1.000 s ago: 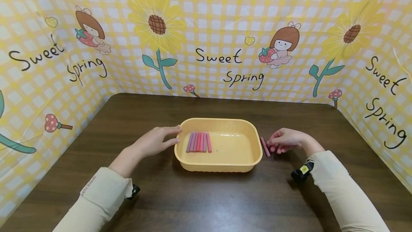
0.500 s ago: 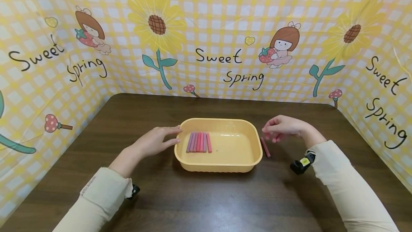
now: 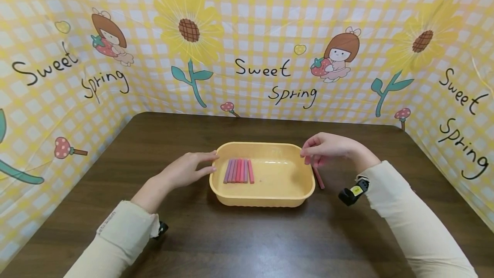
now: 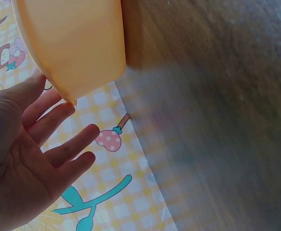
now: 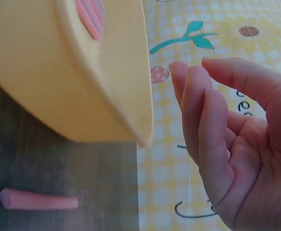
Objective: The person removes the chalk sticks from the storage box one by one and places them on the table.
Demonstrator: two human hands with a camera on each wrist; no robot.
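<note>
Yellow tray [image 3: 262,202] sits in front of me on the dark table [image 3: 231,243], and how steady it stays matters most. At its left end is my left hand [image 3: 186,170], fingers spread, the tips against the rim; I judge that contact too light to brace it, so a knock from the opposite end could slide or turn it. My right hand [image 3: 329,149] hovers by the right end, thumb and fingers bent loosely toward each other with nothing visible between them. If I lower it carelessly, my fingers could bump the rim and jolt the row of pink and purple sticks [image 3: 236,170] lying side by side in the tray's left half; with bare floor to their right, they could fan apart. The lone pink stick [image 3: 319,179] lies outside on the table, just beside the right wall, where a stray fingertip could push it away.
</note>
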